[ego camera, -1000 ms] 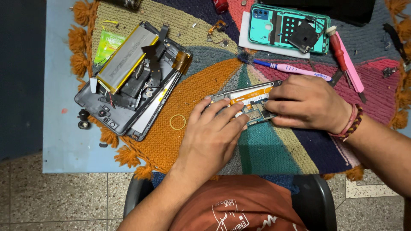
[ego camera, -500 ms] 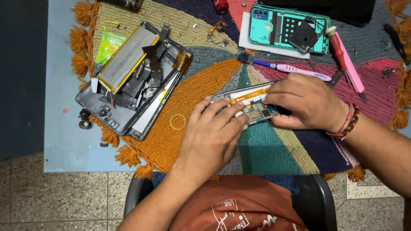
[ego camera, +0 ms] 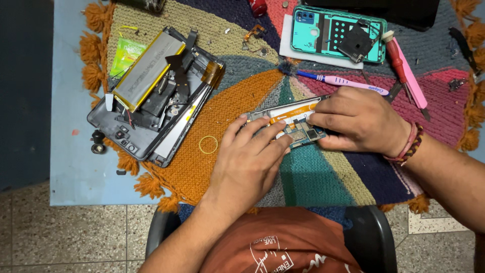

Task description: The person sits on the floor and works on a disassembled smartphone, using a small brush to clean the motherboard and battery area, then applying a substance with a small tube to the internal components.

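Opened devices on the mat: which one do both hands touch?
The small opened phone with the orange ribbon cable, under left hand and right hand; the grey opened tablet and turquoise back cover lie untouched.
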